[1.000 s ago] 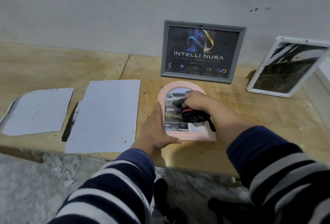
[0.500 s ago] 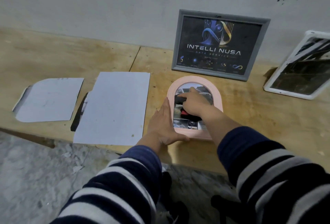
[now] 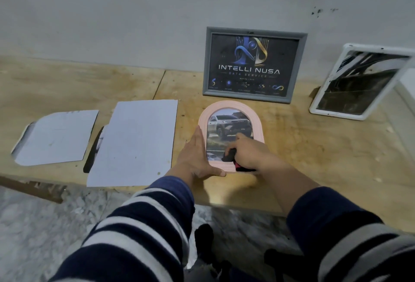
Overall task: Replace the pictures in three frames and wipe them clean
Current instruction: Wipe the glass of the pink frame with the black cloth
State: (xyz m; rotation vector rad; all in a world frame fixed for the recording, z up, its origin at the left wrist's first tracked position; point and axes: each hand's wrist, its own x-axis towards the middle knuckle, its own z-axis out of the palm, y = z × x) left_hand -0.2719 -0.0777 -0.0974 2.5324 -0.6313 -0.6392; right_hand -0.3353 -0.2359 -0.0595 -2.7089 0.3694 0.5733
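Observation:
A pink arched frame (image 3: pixel 258 120) lies flat on the wooden table (image 3: pixel 325 158) with a picture of a pickup truck in it. My left hand (image 3: pixel 197 158) rests flat against its left edge, thumb along the bottom edge. My right hand (image 3: pixel 253 153) grips a black and red cloth (image 3: pixel 231 156) and presses it on the lower part of the glass. A grey frame (image 3: pixel 254 65) with a dark logo picture leans on the wall behind. A white frame (image 3: pixel 359 81) leans at the right.
Two sheets lie face down at the left: a large white one (image 3: pixel 134 142) and a smaller one (image 3: pixel 56 138) with a rounded corner. A dark picture edge shows under the large sheet. The table's front edge runs just below my hands, with marbled floor beneath.
My right hand has drawn the cloth from the upper part of the glass down to its bottom edge, uncovering the truck picture. My left hand stays at the frame's left edge.

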